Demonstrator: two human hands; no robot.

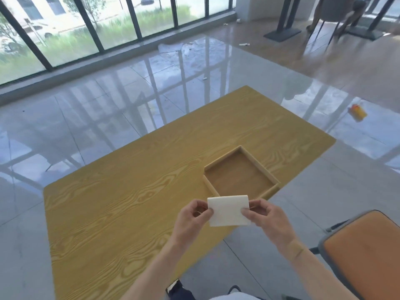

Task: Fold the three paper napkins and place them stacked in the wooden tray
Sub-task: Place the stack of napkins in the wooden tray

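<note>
Napkin (227,211), folded to a small white rectangle, held in the air just short of the wooden tray (268,169). Pinched by left hand (192,219) and right hand (266,217) at opposite short edges, likely to keep the fold flat and square. Tray bare inside, near the table (129,202) corner. No other napkins seen.

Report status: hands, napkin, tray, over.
Left hand and right hand both pinch one folded napkin, held above the table edge. Wooden tray empty. Nothing blocking the tray.
</note>
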